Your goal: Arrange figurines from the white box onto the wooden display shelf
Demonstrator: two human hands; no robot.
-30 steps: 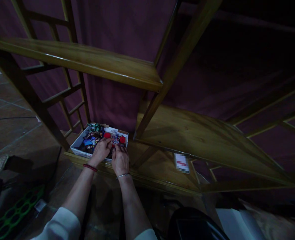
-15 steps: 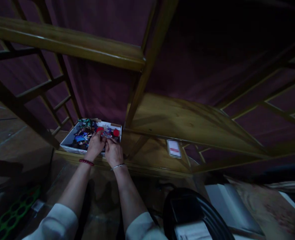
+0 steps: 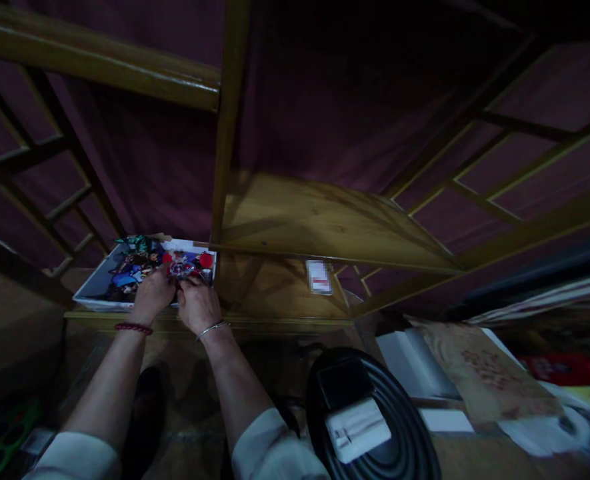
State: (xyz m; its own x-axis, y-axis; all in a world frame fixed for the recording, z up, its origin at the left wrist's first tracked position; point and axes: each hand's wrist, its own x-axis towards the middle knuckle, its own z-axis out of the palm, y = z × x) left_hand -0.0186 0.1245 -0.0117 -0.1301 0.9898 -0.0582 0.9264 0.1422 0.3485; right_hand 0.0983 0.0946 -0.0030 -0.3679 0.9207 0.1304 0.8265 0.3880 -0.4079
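A shallow white cardboard box stands at the left end of the low wooden shelf, filled with small colourful items. My left hand and my right hand meet over its front right part, fingertips drawn together. Both have their fingers closed on a small glittery item, clear and bluish; its exact kind is too dim to make out. Red round pieces lie close by, one to its right. Blue and dark green items fill the left and back of the box.
A pixelated white card or packet lies on the lower wooden shelf. Wooden lattice and purple cloth stand behind. On the floor are a coiled black hose with a white packet on it, and a printed brown sheet.
The view has swung right, so the box and both hands appear further left. My hands stay together over the box, with the glittery item still at their fingertips.
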